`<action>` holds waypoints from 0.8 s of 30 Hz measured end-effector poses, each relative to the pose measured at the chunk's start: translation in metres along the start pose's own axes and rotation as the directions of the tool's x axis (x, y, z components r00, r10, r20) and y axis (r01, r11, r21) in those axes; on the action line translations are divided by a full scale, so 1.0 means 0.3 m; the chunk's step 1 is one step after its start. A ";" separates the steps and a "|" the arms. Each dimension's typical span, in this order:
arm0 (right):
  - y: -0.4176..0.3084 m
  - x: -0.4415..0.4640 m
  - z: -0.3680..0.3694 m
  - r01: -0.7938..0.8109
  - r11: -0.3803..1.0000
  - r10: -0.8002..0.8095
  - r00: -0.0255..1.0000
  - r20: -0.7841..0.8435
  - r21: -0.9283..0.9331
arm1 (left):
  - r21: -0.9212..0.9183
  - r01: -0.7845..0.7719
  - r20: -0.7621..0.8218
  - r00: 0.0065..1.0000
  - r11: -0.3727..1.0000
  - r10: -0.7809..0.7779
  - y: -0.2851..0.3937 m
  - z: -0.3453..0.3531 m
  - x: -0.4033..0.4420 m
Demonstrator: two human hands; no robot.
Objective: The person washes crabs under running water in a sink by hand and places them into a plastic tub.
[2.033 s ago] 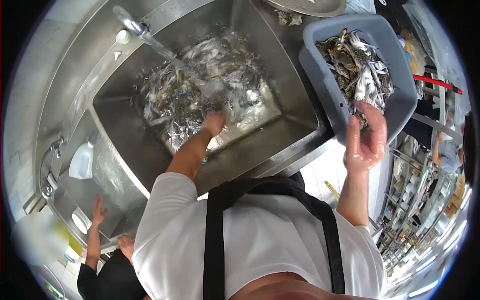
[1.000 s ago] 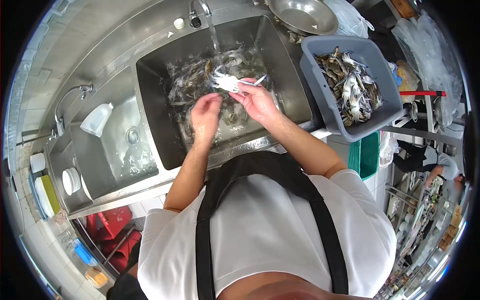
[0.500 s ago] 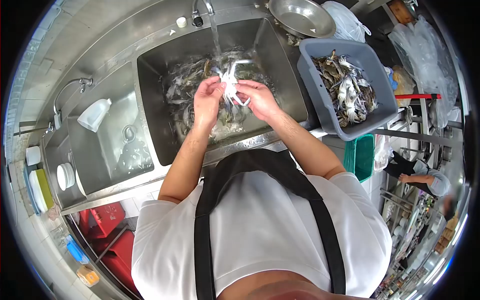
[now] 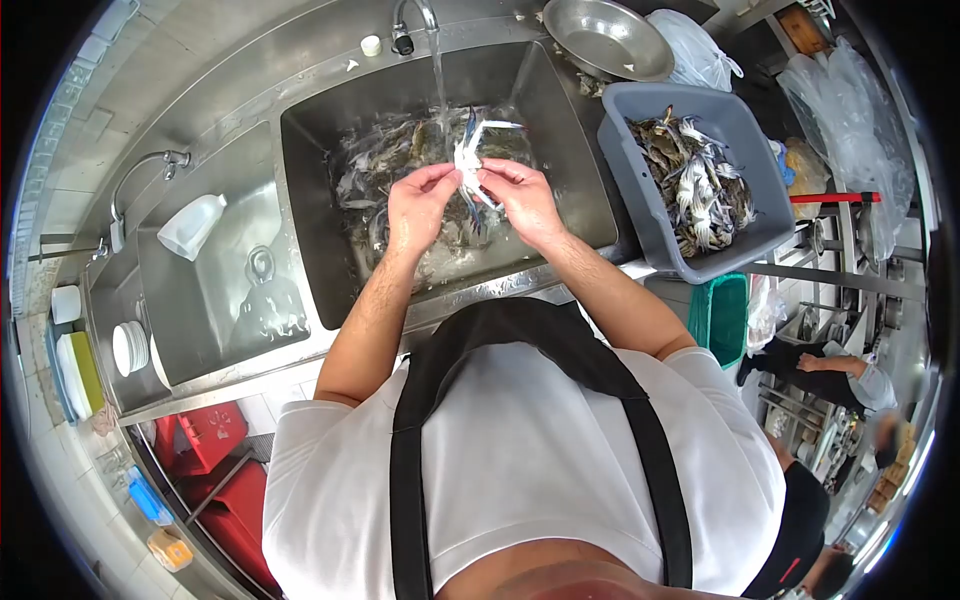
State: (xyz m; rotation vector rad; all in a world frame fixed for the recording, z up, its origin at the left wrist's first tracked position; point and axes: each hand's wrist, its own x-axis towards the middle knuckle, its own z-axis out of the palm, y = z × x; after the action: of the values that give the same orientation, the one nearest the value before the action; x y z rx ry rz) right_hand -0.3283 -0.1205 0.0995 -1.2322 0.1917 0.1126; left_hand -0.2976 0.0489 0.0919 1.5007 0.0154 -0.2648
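Observation:
Over the right-hand sink basin [image 4: 318, 210], a crab [image 4: 467, 160] with a white underside and bluish claws is gripped between both hands. My left hand [image 4: 424, 205] pinches it from the left with thumb and fingers. From the right, my right hand [image 4: 524, 200] closes its fingertips on the crab's other side. Water runs from the tap [image 4: 428, 20] just behind it. Below, the basin holds water with more crabs [image 4: 400, 145] in it, partly hidden by my hands. A grey plastic tub [image 4: 640, 200] right of the basin holds a heap of crabs [image 4: 695, 180].
A metal bowl [image 4: 610, 40] and a white plastic bag [image 4: 695, 50] stand behind the tub. The left basin [image 4: 215, 320] holds a cut plastic jug [image 4: 192, 228]. Below the tub is a green-lined bin [image 4: 720, 320]. Two other people [image 4: 825, 370] are at the right.
The crab has been turned in my hands, its claws now pointing up and right, and more edge-on. A second person has come into view at the lower right.

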 end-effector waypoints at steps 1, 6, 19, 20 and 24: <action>0.000 -0.001 -0.002 0.006 1.000 -0.006 1.000 0.017 0.012 | 0.000 0.000 0.000 1.000 1.000 0.000 -0.005 0.001 -0.001; -0.023 -0.011 0.019 -0.037 0.998 0.037 0.999 -0.010 -0.057 | 0.122 -0.120 -0.047 0.991 0.985 0.126 -0.004 0.030 -0.028; 0.034 0.005 -0.009 -0.095 0.988 0.102 0.993 -0.055 0.122 | -0.013 -0.080 0.004 0.997 0.997 0.080 -0.086 0.038 0.015; 0.039 0.009 -0.011 -0.099 0.987 0.106 0.993 -0.053 0.127 | -0.008 -0.077 0.001 0.997 0.997 0.077 -0.086 0.033 0.017; 0.062 0.038 -0.055 -0.141 0.981 0.147 0.988 -0.040 0.133 | 0.013 -0.022 0.052 0.998 1.000 0.021 -0.100 0.046 0.045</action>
State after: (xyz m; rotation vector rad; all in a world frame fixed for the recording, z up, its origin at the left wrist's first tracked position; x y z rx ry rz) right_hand -0.3222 -0.1301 0.0749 -1.0917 0.3267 0.1927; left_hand -0.2920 0.0316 0.0612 1.5066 -0.0438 -0.2866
